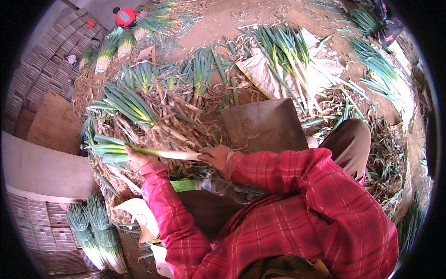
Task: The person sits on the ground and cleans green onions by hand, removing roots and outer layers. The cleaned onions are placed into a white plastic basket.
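A long green onion stalk (177, 154) lies level across in front of me, held at both ends. My left hand (138, 158) is closed around its green upper part, where the leaves fan out to the left. My right hand (216, 156) grips the white lower end, so the tip is hidden in the fingers. Just beyond my hands is a heap of untrimmed green onions (134, 104) with soil-brown dry outer skins. A flat brown board (264, 123) lies beyond my right forearm. Farther off, several cleaner green onions (291, 62) rest on a pale woven sack (256, 68).
Tied green onion bundles (99, 233) stand at lower left, near stacked crates (38, 223) and a pale panel (45, 167). More bundles (104, 57) stand at upper left. A person in red (124, 16) is at the back; another person's dark clothing (388, 29) shows upper right. Peelings (383, 160) litter the floor.
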Available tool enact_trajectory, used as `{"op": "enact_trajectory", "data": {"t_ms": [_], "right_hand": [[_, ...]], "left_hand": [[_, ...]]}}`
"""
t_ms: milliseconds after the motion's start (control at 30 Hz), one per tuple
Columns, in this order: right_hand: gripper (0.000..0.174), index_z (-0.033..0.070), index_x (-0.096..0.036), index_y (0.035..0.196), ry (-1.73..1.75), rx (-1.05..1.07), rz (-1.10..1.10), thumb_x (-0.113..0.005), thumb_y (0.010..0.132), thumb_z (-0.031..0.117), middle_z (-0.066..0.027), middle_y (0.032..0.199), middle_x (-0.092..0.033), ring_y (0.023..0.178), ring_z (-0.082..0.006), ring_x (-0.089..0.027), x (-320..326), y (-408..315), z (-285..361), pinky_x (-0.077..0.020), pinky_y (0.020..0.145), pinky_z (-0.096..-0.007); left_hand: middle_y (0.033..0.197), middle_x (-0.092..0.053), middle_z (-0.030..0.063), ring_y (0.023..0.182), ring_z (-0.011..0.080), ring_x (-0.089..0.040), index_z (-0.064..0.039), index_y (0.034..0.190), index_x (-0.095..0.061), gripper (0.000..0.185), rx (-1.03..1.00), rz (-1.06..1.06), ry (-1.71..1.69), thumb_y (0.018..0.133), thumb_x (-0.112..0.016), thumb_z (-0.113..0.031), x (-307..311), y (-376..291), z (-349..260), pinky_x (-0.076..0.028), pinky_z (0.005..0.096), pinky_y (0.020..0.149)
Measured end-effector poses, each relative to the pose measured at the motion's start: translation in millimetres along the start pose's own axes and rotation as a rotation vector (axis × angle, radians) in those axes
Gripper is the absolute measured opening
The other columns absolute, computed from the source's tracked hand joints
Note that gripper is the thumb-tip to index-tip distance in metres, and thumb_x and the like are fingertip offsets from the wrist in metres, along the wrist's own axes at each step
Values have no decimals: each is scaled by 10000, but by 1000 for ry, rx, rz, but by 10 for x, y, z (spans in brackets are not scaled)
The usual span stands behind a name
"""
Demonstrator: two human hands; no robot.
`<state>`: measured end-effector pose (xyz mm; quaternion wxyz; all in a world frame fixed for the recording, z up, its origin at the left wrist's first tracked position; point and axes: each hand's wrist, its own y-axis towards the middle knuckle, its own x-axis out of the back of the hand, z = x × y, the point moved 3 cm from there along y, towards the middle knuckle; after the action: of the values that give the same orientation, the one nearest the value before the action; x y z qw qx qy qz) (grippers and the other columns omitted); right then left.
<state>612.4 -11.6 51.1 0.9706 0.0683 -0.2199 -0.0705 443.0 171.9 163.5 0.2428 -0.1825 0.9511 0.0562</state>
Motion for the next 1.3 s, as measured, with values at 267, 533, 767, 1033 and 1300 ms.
{"op": "enact_trajectory", "data": {"t_ms": [267,533,767,1033,1300], "right_hand": [[431,112,-655,972,-374,232,-63,-464,868,484,-89,580,-567,512,-205,-567,245,-403,-664,-453,501,-366],[465,72,-518,1090,45,-130,-95,-508,846,468,-228,838,-603,777,-405,-586,490,-155,-323,-463,663,-440],[385,49,-529,1145,120,-223,-707,-587,851,290,-160,955,-625,875,-276,-598,2390,259,-1232,-486,778,-363],[440,55,-518,1158,-1009,-997,-399,-589,827,335,-208,1079,-568,986,-312,-565,3548,-553,-2692,-434,885,-429],[324,106,-628,1028,-447,-410,-179,-602,792,325,-151,938,-643,884,-321,-605,1621,1303,-2567,-477,770,-390]], "left_hand": [[853,-579,91,735,219,-541,16,1007,-544,489,-40,-38,27,739,-722,-353,-124,39,42,-459,366,674],[1038,-584,104,842,205,-554,35,1182,-473,534,-308,277,245,820,-653,-313,-951,-625,252,-463,345,742],[820,-602,35,685,104,-561,-37,936,-600,138,-191,1102,745,861,-597,-153,-1204,-1389,652,-441,205,606],[949,-602,163,864,365,-573,-24,1022,-533,320,-429,2015,1375,796,-614,-236,-667,-2061,782,-475,399,697],[875,-553,135,806,298,-565,-38,1030,-506,347,-306,2301,1261,728,-599,-184,-313,-2467,605,-469,396,695]]}}
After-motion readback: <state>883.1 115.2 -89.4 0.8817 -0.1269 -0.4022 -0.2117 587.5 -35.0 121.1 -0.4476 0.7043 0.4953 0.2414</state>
